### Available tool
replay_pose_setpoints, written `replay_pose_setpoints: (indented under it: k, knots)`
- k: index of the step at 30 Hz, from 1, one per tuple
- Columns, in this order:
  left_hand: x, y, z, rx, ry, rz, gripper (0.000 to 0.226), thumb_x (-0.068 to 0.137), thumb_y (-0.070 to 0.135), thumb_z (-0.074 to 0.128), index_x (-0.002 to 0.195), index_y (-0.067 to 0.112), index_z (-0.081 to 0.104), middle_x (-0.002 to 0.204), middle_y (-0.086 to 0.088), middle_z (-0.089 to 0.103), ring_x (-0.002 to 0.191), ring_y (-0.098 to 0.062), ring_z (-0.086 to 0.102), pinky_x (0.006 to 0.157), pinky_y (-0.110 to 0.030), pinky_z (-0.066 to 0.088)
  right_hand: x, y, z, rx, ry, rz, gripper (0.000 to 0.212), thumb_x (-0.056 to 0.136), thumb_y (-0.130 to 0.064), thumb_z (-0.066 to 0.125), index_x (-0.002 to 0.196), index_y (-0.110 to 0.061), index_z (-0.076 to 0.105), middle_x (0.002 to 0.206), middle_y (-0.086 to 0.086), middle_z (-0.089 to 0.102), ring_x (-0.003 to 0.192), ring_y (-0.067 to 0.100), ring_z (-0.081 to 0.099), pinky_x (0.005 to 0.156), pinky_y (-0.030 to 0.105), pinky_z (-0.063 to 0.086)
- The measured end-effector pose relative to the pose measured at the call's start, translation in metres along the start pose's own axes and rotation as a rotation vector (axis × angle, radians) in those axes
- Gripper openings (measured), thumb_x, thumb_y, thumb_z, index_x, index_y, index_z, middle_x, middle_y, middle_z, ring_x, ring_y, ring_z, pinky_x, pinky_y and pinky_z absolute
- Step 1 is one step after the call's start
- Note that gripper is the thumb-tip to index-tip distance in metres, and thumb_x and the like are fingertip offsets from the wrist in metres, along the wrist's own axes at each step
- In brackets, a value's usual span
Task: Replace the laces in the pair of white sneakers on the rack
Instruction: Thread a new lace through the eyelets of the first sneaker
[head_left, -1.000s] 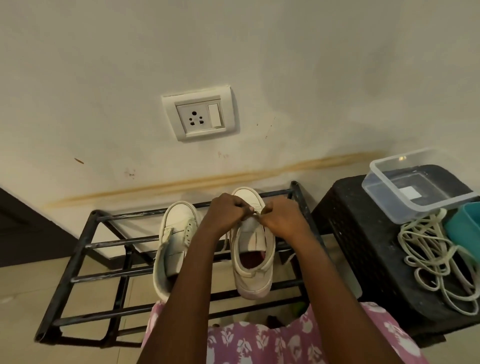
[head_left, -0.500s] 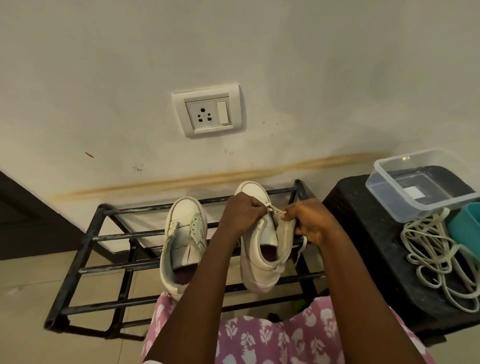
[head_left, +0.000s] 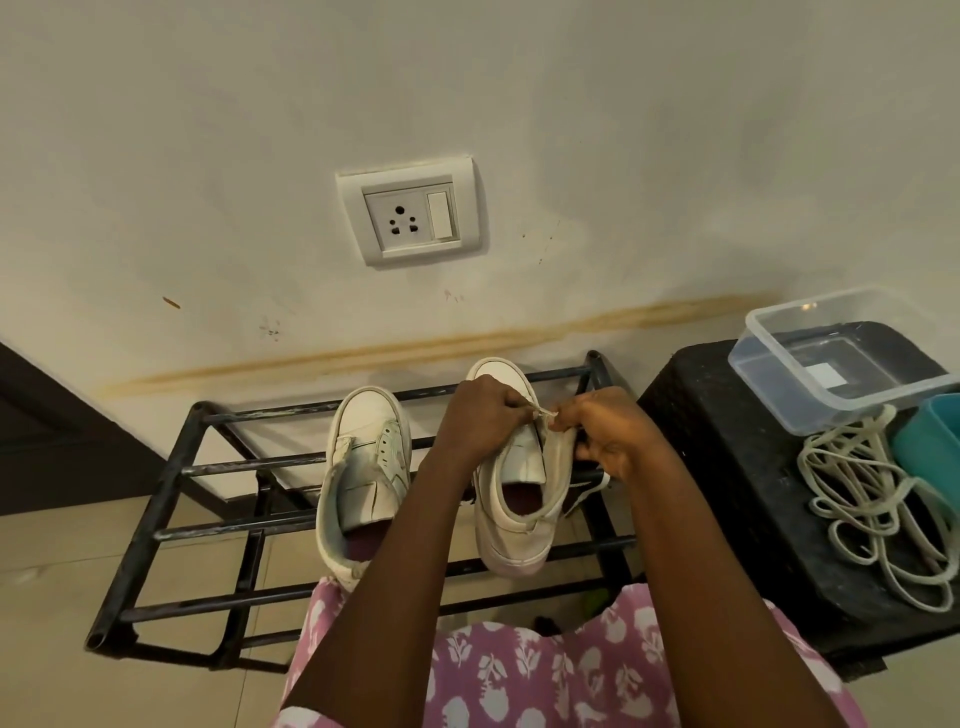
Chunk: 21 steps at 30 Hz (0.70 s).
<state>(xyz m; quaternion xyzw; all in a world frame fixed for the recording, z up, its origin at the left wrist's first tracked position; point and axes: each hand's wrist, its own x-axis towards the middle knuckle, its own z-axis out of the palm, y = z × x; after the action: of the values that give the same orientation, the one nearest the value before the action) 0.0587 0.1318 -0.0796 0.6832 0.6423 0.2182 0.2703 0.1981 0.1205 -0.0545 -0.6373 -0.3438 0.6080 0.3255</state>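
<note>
Your black metal rack (head_left: 171, 467) stands on the floor against the wall, its open bars running left to right. The left-hand sneaker (head_left: 363, 467) lies on the top bars, toe to the wall and heel toward you. Its eyelets are bare and its tongue is loose. No hand touches it. Above it, on the wall, sits a white socket plate (head_left: 413, 213).

Just right of that shoe, your left hand (head_left: 480, 415) is curled over the front of the right-hand sneaker (head_left: 511, 519), fingers bent tight and pinching a lace (head_left: 540, 410) near the toe end of the eyelets. Only a short stretch of that lace shows, pulled between your two hands. The right-hand sneaker rests on the same top bars beside its partner, apart from it, toe to the wall and tipped a little to the right.

Your right hand (head_left: 608, 436) pinches the other end of that short stretch between thumb and forefinger. Its remaining fingers curl round the shoe's right side flap, pulling it outward.

Right of the rack and just beside it is a black stand (head_left: 727, 467). On its top sit a clear plastic box (head_left: 779, 384) at the back, a loose heap of pale laces (head_left: 872, 499) in front of it, and a teal container (head_left: 930, 441) cut off by the frame edge. At the bottom, your pink floral garment (head_left: 519, 670) fills the space between your forearms.
</note>
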Motion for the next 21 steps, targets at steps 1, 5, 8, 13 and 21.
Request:
replay_pose_setpoints:
  k: [1, 5, 8, 13, 21]
  knots:
    - [0.0, 0.0, 0.0, -0.006, 0.0, -0.004, 0.019, 0.084, 0.022, 0.066, 0.096, 0.011, 0.075, 0.095, -0.011, 0.073, 0.091, -0.022, 0.064, 0.076, -0.028, 0.045, 0.0, 0.0, 0.0, -0.004, 0.001, -0.001, 0.014, 0.079, 0.018, 0.055, 0.09, 0.014, 0.062, 0.082, 0.016, 0.059, 0.084, 0.03, 0.06, 0.086, 0.048, 0.052]
    - [-0.001, 0.002, 0.002, -0.022, 0.012, -0.012, 0.018, 0.082, 0.023, 0.067, 0.094, 0.013, 0.076, 0.091, -0.009, 0.074, 0.088, -0.021, 0.065, 0.07, -0.025, 0.043, 0.003, 0.001, 0.002, 0.0, -0.02, -0.017, 0.021, 0.08, 0.014, 0.058, 0.101, 0.016, 0.06, 0.083, 0.017, 0.061, 0.078, 0.027, 0.062, 0.076, 0.043, 0.056]
    - [0.0, -0.001, 0.0, -0.005, 0.014, -0.019, 0.019, 0.083, 0.024, 0.067, 0.094, 0.012, 0.076, 0.092, -0.011, 0.073, 0.089, -0.023, 0.064, 0.072, -0.027, 0.044, 0.005, 0.004, 0.002, 0.049, -0.071, -0.005, 0.019, 0.087, -0.002, 0.061, 0.104, 0.007, 0.063, 0.085, 0.012, 0.064, 0.078, 0.022, 0.063, 0.072, 0.038, 0.056]
    - [0.001, -0.008, -0.002, -0.018, -0.014, -0.045, 0.022, 0.082, 0.029, 0.068, 0.094, 0.012, 0.076, 0.092, -0.01, 0.074, 0.088, -0.021, 0.064, 0.069, -0.022, 0.04, 0.011, 0.011, 0.009, 0.116, -0.003, 0.042, 0.009, 0.091, -0.003, 0.056, 0.082, -0.003, 0.06, 0.078, 0.009, 0.061, 0.07, 0.018, 0.058, 0.057, 0.029, 0.049]
    - [0.002, -0.009, -0.001, -0.02, -0.032, -0.075, 0.025, 0.084, 0.03, 0.066, 0.101, 0.014, 0.074, 0.106, -0.01, 0.07, 0.1, -0.023, 0.061, 0.078, -0.025, 0.04, 0.024, 0.02, 0.026, -0.016, 0.154, -0.063, 0.03, 0.092, 0.001, 0.049, 0.064, -0.009, 0.05, 0.068, 0.006, 0.05, 0.061, 0.014, 0.047, 0.057, 0.028, 0.04]
